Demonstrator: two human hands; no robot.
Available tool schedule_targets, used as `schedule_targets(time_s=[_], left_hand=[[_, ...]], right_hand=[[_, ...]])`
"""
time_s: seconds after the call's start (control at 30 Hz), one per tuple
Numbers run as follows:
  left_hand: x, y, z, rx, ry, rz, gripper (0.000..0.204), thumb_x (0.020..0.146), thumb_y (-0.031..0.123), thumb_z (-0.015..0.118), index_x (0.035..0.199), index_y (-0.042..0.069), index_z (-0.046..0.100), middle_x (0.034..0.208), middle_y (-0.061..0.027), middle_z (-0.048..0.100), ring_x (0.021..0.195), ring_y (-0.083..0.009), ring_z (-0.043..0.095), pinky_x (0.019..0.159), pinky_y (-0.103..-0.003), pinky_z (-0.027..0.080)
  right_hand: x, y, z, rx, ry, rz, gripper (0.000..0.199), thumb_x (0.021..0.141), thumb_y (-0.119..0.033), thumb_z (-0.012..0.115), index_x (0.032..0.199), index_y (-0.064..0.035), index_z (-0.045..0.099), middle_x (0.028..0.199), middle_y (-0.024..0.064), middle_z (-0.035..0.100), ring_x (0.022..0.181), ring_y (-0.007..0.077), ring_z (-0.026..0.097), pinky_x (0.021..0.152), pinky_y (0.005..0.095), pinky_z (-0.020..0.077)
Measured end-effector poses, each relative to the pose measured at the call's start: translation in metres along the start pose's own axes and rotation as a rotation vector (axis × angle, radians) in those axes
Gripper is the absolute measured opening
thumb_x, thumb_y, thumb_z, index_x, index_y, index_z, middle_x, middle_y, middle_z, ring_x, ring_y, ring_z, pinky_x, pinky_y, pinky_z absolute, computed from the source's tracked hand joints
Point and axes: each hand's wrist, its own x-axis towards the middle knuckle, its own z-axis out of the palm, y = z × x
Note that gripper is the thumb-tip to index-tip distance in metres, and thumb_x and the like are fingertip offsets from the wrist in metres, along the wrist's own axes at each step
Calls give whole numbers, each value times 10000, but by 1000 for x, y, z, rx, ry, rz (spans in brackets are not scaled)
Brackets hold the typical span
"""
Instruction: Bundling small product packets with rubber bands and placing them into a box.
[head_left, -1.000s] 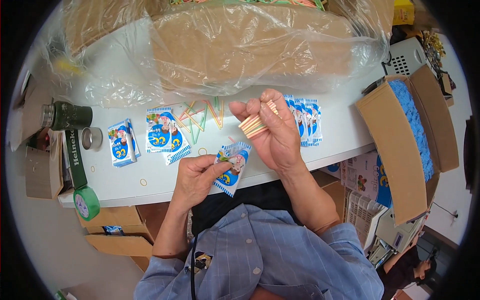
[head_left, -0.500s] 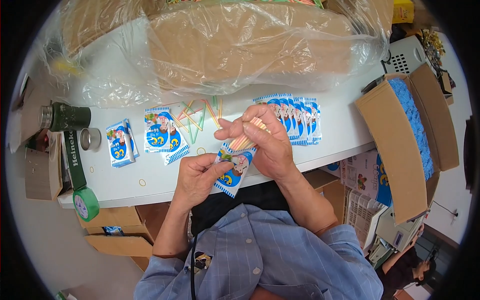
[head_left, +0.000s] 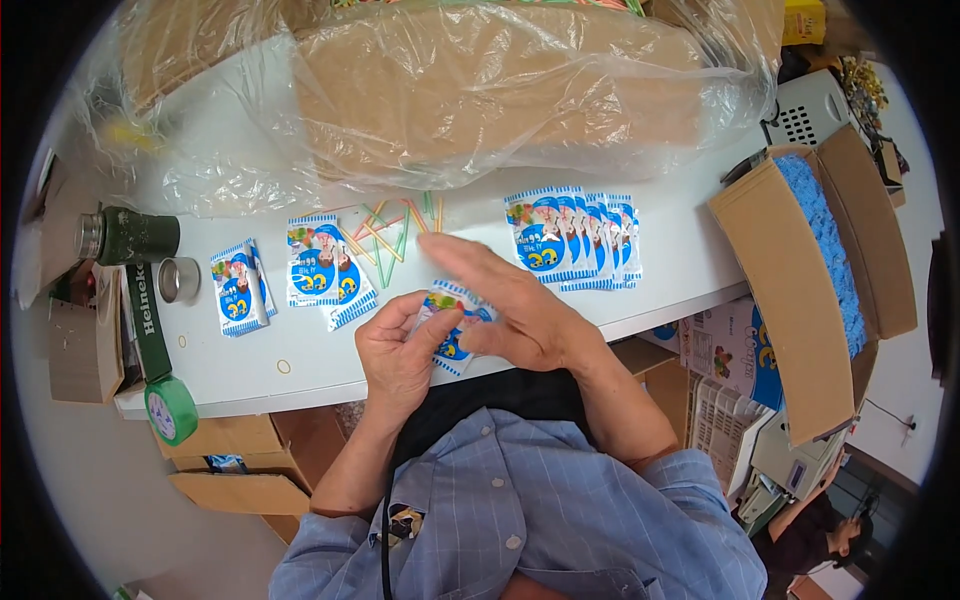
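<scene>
Left hand (head_left: 400,350) is closed in a pinch on 1 small blue-and-white packet (head_left: 452,322), held at the near edge of the white table (head_left: 300,365). The packet's long axis tilts from near-right to far-left. Right hand (head_left: 510,305) lies just right of the packet, fingers extended and flat over it, touching; whether it grips anything cannot be told. Both hands are equally near. Loose coloured sticks (head_left: 395,228) lie beyond the packet. A fanned row of packets (head_left: 575,238) lies beyond-right. The open cardboard box (head_left: 800,330), far right, holds blue material.
</scene>
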Motion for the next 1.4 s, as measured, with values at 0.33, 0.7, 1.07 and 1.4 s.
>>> schedule_targets(time_s=[0.33, 0.7, 1.07, 1.4], left_hand=[[15, -8, 32, 387, 46, 154, 241, 968, 106, 643, 1139, -43, 560, 1010, -131, 690, 762, -99, 628, 596, -257, 502], [47, -30, 54, 1316, -142, 706, 346, 801, 216, 737, 1072, 12, 665, 1204, -151, 624, 932, -277, 576, 748, -397, 500], [35, 53, -44, 1335, 547, 501, 423, 812, 219, 787, 1145, 8, 631, 1039, -172, 678, 939, -356, 646, 811, -421, 515], [50, 63, -73, 1260, 617, 74, 555, 758, 240, 831, 1203, -24, 630, 911, -135, 658, 816, -241, 622, 730, -365, 497]], right_hand=[[-19, -12, -5, 216, 497, 519, 113, 911, -97, 729, 890, -11, 658, 743, -55, 583, 663, -9, 488, 556, 190, 398], [-9, 5, -45, -632, 455, 481, 232, 836, -108, 770, 987, 12, 641, 650, 95, 630, 610, 81, 567, 549, 272, 469], [-19, -47, -118, -455, 707, 225, 78, 937, -33, 663, 987, 27, 661, 828, 10, 627, 668, 48, 532, 593, 183, 409], [98, -79, -227, -990, 491, -38, 179, 936, -115, 638, 1038, 26, 679, 936, 145, 702, 796, 238, 682, 746, 322, 528]])
